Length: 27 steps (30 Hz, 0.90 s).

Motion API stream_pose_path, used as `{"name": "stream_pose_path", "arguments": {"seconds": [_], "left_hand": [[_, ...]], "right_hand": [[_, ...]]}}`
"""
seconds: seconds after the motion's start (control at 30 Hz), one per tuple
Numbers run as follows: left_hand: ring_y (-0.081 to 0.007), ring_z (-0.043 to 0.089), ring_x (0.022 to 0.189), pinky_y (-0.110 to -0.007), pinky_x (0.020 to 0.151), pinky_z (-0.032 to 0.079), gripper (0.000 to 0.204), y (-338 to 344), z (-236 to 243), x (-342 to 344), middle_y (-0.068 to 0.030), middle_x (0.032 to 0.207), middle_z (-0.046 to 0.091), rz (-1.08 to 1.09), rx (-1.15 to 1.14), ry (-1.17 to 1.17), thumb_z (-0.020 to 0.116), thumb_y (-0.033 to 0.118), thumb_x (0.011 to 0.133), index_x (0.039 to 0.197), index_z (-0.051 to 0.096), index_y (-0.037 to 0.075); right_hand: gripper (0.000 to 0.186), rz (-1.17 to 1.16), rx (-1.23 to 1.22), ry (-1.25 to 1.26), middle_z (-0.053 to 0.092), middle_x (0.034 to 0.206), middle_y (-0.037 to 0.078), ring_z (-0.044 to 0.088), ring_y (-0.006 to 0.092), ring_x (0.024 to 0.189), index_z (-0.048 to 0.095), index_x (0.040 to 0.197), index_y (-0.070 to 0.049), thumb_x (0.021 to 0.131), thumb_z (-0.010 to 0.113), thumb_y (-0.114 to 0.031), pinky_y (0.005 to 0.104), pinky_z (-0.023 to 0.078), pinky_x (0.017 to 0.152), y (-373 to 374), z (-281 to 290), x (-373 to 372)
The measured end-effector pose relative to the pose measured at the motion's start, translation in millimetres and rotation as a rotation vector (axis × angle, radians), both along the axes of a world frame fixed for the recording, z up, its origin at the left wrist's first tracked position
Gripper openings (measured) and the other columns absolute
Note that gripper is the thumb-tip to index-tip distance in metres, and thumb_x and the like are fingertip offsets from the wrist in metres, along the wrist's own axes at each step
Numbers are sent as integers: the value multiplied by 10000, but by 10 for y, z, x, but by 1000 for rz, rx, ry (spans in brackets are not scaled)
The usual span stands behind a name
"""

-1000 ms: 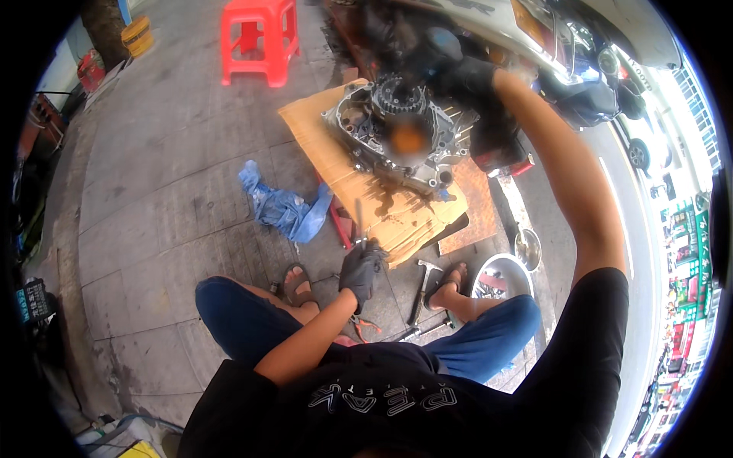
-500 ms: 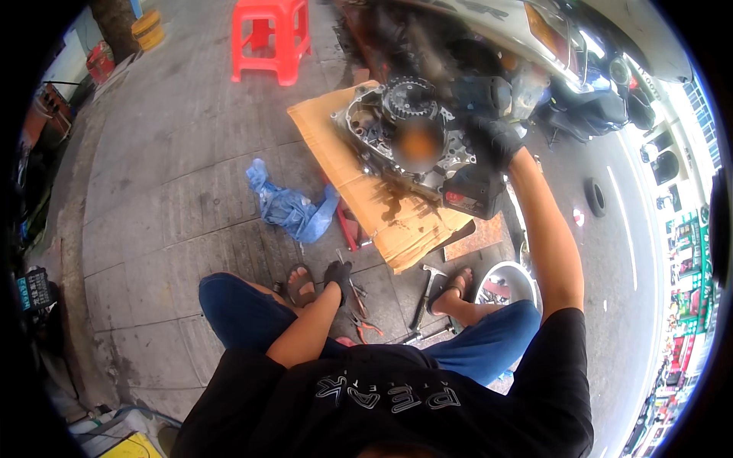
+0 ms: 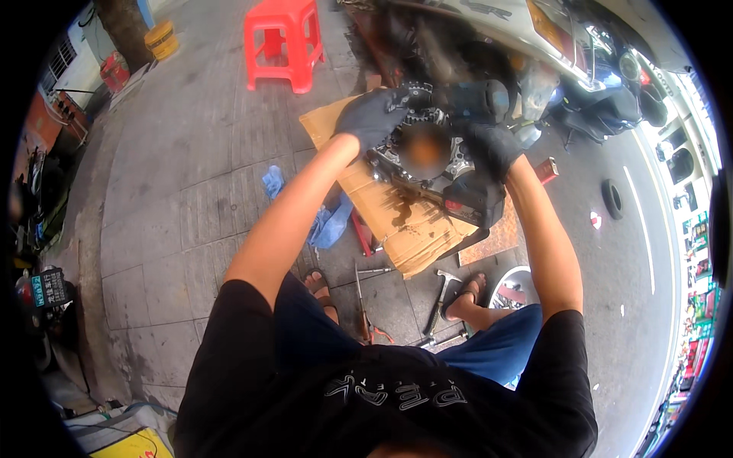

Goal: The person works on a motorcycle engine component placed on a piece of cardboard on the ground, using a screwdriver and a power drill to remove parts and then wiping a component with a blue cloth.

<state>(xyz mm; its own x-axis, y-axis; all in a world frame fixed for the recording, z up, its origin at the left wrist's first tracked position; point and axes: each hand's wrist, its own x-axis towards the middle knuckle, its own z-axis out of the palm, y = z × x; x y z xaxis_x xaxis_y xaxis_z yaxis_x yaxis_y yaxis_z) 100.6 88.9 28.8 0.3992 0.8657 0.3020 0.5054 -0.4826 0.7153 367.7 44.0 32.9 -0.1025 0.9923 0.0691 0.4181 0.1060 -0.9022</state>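
Observation:
An engine casing [image 3: 458,164] with toothed gears [image 3: 420,91] and a blurred orange centre rests on cardboard [image 3: 408,248]. My gloved left hand [image 3: 370,118] covers the casing's upper left, fingers curled onto the gear. At the casing's right, my gloved right hand [image 3: 492,145] touches dark parts; its fingers blend into them and are hard to make out. Pliers [image 3: 366,324], a thin metal tool [image 3: 370,271] and a hammer [image 3: 445,294] lie on the pavement by my feet.
A red stool [image 3: 282,46] stands beyond the cardboard, a scooter [image 3: 595,107] at the upper right. A blue cloth [image 3: 328,225], a metal bowl [image 3: 510,286] and a yellow bucket [image 3: 160,38] are around the pavement. A tyre [image 3: 611,198] lies on the road.
My left hand has risen from the tools by my feet onto the casing's gear, no longer holding a thin tool. My right hand has come down along the casing's right side.

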Motion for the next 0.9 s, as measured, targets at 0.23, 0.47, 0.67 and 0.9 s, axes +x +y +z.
{"name": "stream_pose_path", "arguments": {"seconds": [0.23, 0.47, 0.67, 0.9], "left_hand": [[-374, 269, 1421, -403, 1184, 241, 530, 430, -142, 338, -189, 1369, 522, -19, 27, 184, 640, 341, 822, 1326, 572, 192], [-315, 483, 1284, -404, 1082, 383, 546, 504, -71, 403, -141, 1338, 560, -88, 171, 404, 652, 358, 831, 1340, 553, 185], [-318, 531, 1220, -411, 1018, 433, 509, 611, -14, 320, -130, 1270, 602, -130, 253, 495, 666, 369, 846, 1324, 565, 227], [-212, 632, 1079, -339, 917, 479, 418, 647, -12, 119, -69, 1150, 682, -66, -27, -128, 659, 372, 881, 1225, 616, 138]], "right_hand": [[484, -27, 31, -35, 672, 1043, 167, 649, 316, 930, 690, 1108, -111, 625, 699, -78, 365, 519, 806, -217, 50, 137], [406, -2, 147, -188, 694, 1010, 67, 638, 140, 812, 635, 1193, -65, 823, 723, -206, 293, 515, 670, -688, -209, 278], [479, -123, -138, 218, 596, 1311, 58, 566, 217, 1176, 622, 1268, -104, 808, 731, -178, 335, 422, 1033, -2088, -737, 110], [625, 233, -458, 375, 683, 1140, 103, 648, 224, 1028, 554, 1304, -28, 741, 796, -149, 332, 522, 875, -2783, -2219, -347]]}}
